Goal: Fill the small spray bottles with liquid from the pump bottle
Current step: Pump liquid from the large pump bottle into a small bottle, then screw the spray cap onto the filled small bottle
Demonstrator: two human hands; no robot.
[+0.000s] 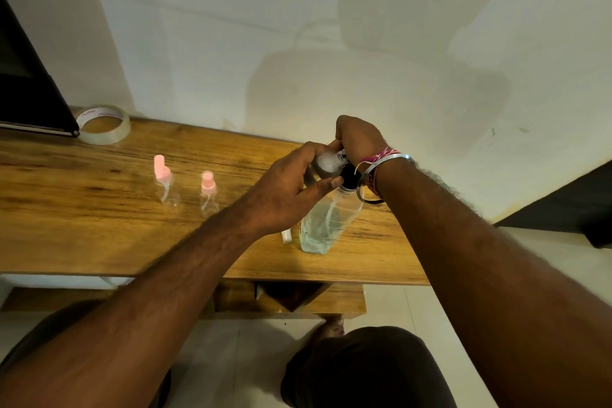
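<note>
A: Step? Hands?
B: Filling. Left hand (pixel 291 185) clamped a small spray bottle (pixel 326 162) at the pump bottle (pixel 328 222) nozzle; right hand (pixel 357 139) gripped the pump head.
A: Next?
B: Probably steady pumping. Two spray bottles (pixel 165 184) waited left of the hands on the counter (pixel 82 225).

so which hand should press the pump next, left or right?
Right, probably. The right hand already curls over the pump bottle's head, while the left hand grips a small bottle at the nozzle. Two pink-capped spray bottles stand apart, further left on the table.
</note>
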